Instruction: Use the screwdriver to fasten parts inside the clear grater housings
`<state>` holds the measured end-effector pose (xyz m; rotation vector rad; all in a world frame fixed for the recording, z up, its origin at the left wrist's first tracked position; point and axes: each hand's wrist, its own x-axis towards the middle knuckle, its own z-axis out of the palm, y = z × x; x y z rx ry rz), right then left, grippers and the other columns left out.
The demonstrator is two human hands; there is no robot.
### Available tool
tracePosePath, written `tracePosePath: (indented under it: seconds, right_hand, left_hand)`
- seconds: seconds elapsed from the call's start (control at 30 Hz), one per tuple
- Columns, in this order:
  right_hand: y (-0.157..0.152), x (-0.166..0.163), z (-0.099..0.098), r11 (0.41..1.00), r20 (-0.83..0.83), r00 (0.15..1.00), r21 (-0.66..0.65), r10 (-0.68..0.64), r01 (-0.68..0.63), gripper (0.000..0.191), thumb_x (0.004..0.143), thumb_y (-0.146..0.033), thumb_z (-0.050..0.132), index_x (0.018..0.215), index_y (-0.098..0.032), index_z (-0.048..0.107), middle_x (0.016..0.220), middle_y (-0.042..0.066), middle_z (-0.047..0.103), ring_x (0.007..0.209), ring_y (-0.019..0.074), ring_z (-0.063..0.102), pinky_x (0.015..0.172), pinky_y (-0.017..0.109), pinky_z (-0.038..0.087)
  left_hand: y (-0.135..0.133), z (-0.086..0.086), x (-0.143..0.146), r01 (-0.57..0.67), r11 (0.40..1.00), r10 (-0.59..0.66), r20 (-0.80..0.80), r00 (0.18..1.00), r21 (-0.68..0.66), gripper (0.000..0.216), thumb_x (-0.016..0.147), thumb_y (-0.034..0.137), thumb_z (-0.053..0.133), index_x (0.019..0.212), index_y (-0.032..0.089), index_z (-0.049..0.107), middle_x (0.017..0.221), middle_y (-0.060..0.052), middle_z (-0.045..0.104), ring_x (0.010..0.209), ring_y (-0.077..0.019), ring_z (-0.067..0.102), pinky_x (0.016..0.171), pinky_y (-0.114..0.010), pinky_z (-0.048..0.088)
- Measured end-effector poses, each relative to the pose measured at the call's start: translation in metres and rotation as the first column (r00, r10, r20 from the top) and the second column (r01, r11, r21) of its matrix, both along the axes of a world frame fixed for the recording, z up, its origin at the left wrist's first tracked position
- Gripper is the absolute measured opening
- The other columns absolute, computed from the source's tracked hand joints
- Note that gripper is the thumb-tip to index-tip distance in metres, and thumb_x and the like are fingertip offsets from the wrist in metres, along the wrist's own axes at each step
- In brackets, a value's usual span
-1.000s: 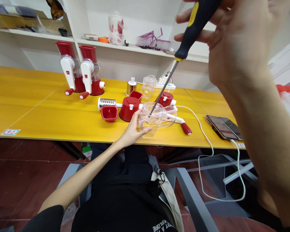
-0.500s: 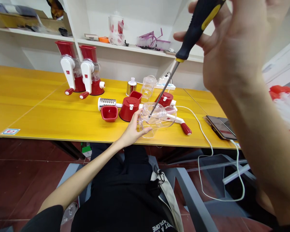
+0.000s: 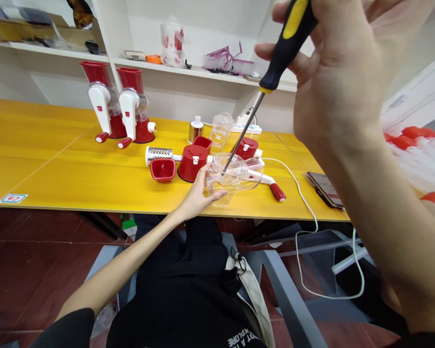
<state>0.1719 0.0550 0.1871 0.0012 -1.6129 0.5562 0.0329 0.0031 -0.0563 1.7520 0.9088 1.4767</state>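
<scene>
My left hand (image 3: 198,192) grips a clear plastic housing (image 3: 235,176) lying on its side near the front edge of the yellow table (image 3: 58,164). My right hand (image 3: 340,72) is raised close to the camera, fingers wrapped round the black and yellow handle of a long screwdriver (image 3: 271,77). The screwdriver's metal tip reaches down into the clear housing. A white crank arm with a red knob (image 3: 273,186) lies just right of the housing.
Red plastic parts (image 3: 192,162), a metal grater drum (image 3: 159,153) and another clear housing (image 3: 221,128) lie behind my left hand. Two assembled red and white rotary graters (image 3: 119,108) stand at the back left. Phones (image 3: 324,188) and a white cable (image 3: 304,203) lie right. Shelves run behind.
The screwdriver handle has turned in my right hand, its yellow stripe showing on a different side. My head view has shifted slightly right. My left hand keeps its hold.
</scene>
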Motion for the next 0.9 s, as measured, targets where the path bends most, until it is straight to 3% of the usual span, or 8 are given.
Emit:
tracePosePath:
  seconds: [0.1, 0.2, 0.33, 0.43, 0.53, 0.67, 0.8, 0.9]
  right_hand:
    - [-0.006, -0.002, -0.003, 0.998, 0.013, 0.999, -0.046, -0.041, 0.041, 0.023, 0.096, -0.045, 0.047, 0.117, -0.035, 0.046, 0.098, -0.008, 0.068, 0.091, 0.0081, 0.073, 0.068, 0.019, 0.061]
    - [0.001, -0.009, -0.008, 0.997, -0.080, 0.995, -0.048, -0.062, 0.058, 0.030, 0.097, -0.049, 0.032, 0.126, -0.040, 0.032, 0.098, -0.008, 0.067, 0.078, 0.0064, 0.070, 0.061, 0.018, 0.059]
    - [0.012, -0.017, -0.010, 0.994, -0.087, 0.991, 0.024, -0.103, 0.105, 0.044, 0.091, -0.066, 0.046, 0.129, -0.048, 0.030, 0.084, -0.009, 0.054, 0.071, 0.0054, 0.067, 0.056, 0.015, 0.052]
    - [0.007, -0.014, -0.007, 0.987, -0.056, 0.987, 0.041, -0.154, 0.156, 0.056, 0.085, -0.063, 0.061, 0.129, -0.044, 0.032, 0.083, -0.009, 0.054, 0.076, 0.0060, 0.067, 0.057, 0.015, 0.052]
    - [0.000, -0.009, -0.004, 0.988, 0.002, 0.989, -0.033, -0.151, 0.151, 0.054, 0.088, -0.054, 0.056, 0.131, -0.038, 0.027, 0.092, -0.006, 0.060, 0.088, 0.0103, 0.072, 0.059, 0.016, 0.055]
    - [0.010, -0.007, -0.002, 0.996, -0.062, 0.997, -0.078, -0.042, 0.037, 0.055, 0.086, -0.056, 0.044, 0.132, -0.035, 0.023, 0.102, -0.001, 0.064, 0.086, 0.0112, 0.071, 0.057, 0.018, 0.057]
    - [0.024, -0.005, 0.000, 0.992, -0.036, 0.993, -0.059, -0.110, 0.108, 0.071, 0.077, -0.062, 0.057, 0.135, -0.040, 0.022, 0.103, -0.001, 0.058, 0.096, 0.0124, 0.066, 0.059, 0.020, 0.058]
    - [0.021, -0.001, 0.003, 0.992, 0.007, 0.993, -0.058, -0.115, 0.115, 0.072, 0.075, -0.051, 0.060, 0.136, -0.041, 0.022, 0.098, -0.002, 0.056, 0.102, 0.0125, 0.064, 0.065, 0.021, 0.060]
  left_hand:
    - [0.000, 0.000, 0.000, -0.003, 1.000, 0.003, -0.001, 1.000, -0.009, 0.092, 0.085, 0.056, 0.077, 0.156, 0.024, 0.028, 0.165, -0.018, 0.035, 0.154, -0.0361, 0.037, 0.127, -0.057, 0.032]
    - [0.000, 0.000, 0.000, -0.006, 1.000, 0.006, -0.009, 1.000, -0.008, 0.091, 0.086, 0.055, 0.077, 0.156, 0.024, 0.028, 0.167, -0.018, 0.033, 0.155, -0.0362, 0.036, 0.127, -0.058, 0.031]
    - [0.000, -0.001, -0.001, -0.006, 1.000, 0.006, -0.012, 1.000, -0.005, 0.091, 0.086, 0.056, 0.076, 0.157, 0.025, 0.027, 0.167, -0.017, 0.033, 0.155, -0.0356, 0.036, 0.128, -0.056, 0.031]
    - [0.002, -0.002, -0.001, -0.007, 1.000, 0.007, -0.015, 1.000, -0.005, 0.093, 0.085, 0.058, 0.076, 0.157, 0.025, 0.027, 0.167, -0.018, 0.032, 0.155, -0.0362, 0.035, 0.128, -0.057, 0.030]
    - [0.002, -0.003, -0.001, -0.010, 1.000, 0.010, -0.013, 1.000, -0.012, 0.094, 0.085, 0.058, 0.076, 0.157, 0.025, 0.027, 0.167, -0.018, 0.032, 0.156, -0.0366, 0.034, 0.128, -0.058, 0.029]
    - [0.001, -0.001, 0.000, -0.013, 1.000, 0.013, -0.015, 1.000, -0.017, 0.094, 0.085, 0.058, 0.076, 0.157, 0.024, 0.026, 0.167, -0.019, 0.031, 0.156, -0.0369, 0.033, 0.129, -0.059, 0.028]
    - [0.000, 0.000, 0.000, -0.013, 1.000, 0.013, -0.020, 1.000, -0.011, 0.092, 0.086, 0.058, 0.076, 0.156, 0.025, 0.027, 0.167, -0.019, 0.032, 0.156, -0.0366, 0.034, 0.129, -0.059, 0.029]
    - [0.000, 0.000, 0.000, -0.011, 1.000, 0.010, -0.024, 1.000, -0.010, 0.092, 0.086, 0.059, 0.075, 0.156, 0.024, 0.026, 0.166, -0.019, 0.033, 0.155, -0.0367, 0.035, 0.128, -0.058, 0.029]
